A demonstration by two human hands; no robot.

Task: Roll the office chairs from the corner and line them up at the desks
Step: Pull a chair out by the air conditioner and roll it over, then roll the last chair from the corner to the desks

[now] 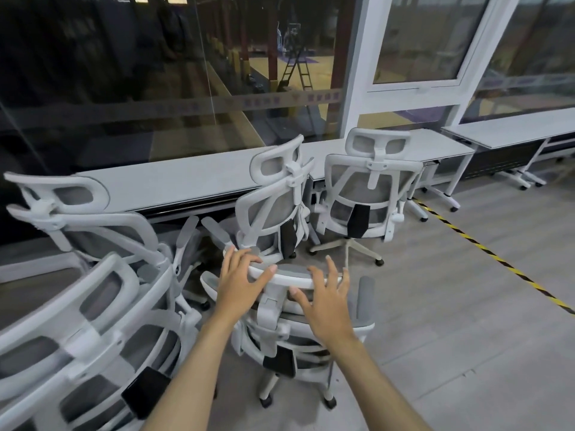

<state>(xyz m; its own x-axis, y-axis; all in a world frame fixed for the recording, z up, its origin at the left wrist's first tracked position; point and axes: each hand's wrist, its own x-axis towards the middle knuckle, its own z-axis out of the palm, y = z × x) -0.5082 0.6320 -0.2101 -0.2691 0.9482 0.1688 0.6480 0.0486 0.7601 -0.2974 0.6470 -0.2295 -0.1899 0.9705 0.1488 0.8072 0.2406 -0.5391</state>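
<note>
A white mesh office chair [281,337] stands right in front of me with its back toward me. My left hand [239,283] curls over the left end of its headrest [292,276], thumb on the near edge. My right hand [328,298] lies on the headrest's right end with fingers spread and straight, thumb below the rim. Two matching chairs stand at the long white desk [186,181]: one turned askew [273,209] just beyond my chair, one square to the desk [370,194] on the right.
Two more white chairs [93,231] [77,337] crowd the left side, close to my left arm. A second desk on castors [513,127] stands at the back right. Yellow-black floor tape [485,250] runs diagonally across open grey floor on the right. A glass wall backs the desks.
</note>
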